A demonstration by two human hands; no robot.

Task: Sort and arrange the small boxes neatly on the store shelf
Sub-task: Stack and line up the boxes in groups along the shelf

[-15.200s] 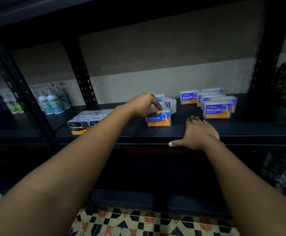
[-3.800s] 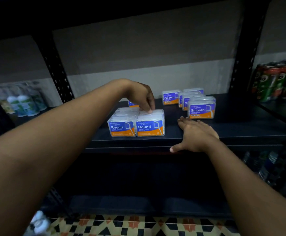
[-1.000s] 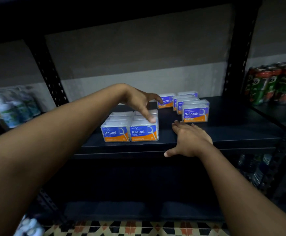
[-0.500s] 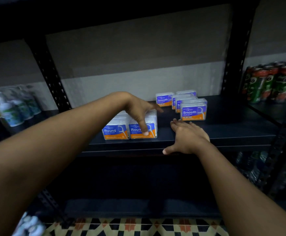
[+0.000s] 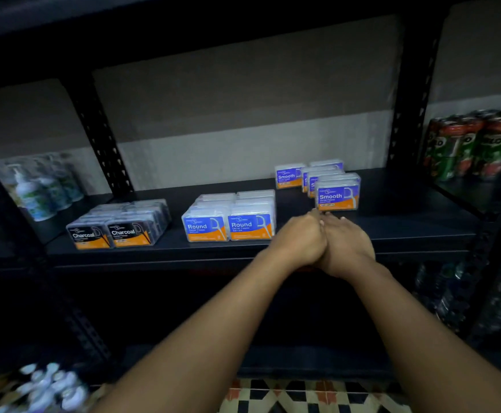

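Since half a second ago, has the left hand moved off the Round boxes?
Yes. The left hand has left the Round boxes and gone right along the shelf, now against the right hand.

Shop: stocked metal shelf (image 5: 273, 248), drink cans (image 5: 476, 144)

Both arms stretched forward, converging. Left hand (image 5: 301, 241) pressed against right hand (image 5: 346, 242), side by side, fingers pointing forward, holding nothing.
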